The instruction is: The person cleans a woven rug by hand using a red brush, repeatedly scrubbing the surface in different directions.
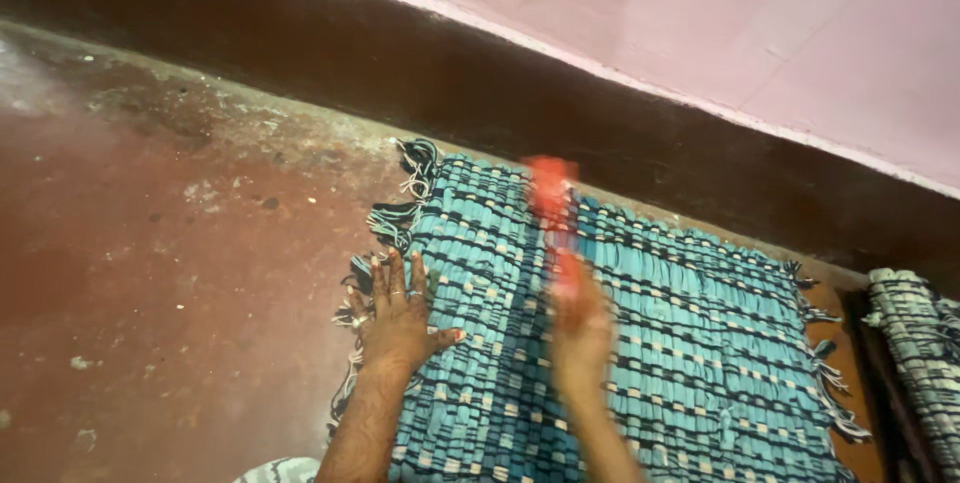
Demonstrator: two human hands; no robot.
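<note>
A woven mat [680,343] in light blue with dark and white stripes lies on the floor by the wall, its left edge fringed with knotted threads. My left hand [397,315] lies flat on the mat's left edge, fingers spread, a ring on one finger. My right hand [580,328] is blurred over the mat's middle and grips a red stick-like tool [553,205] that points away from me. What the tool is cannot be made out through the blur.
The reddish-brown floor [150,243] stretches to the left, dusty with small specks. A dark skirting band [400,53] runs under a pink wall [750,23]. A second woven mat [915,343] in grey-blue lies at the right edge.
</note>
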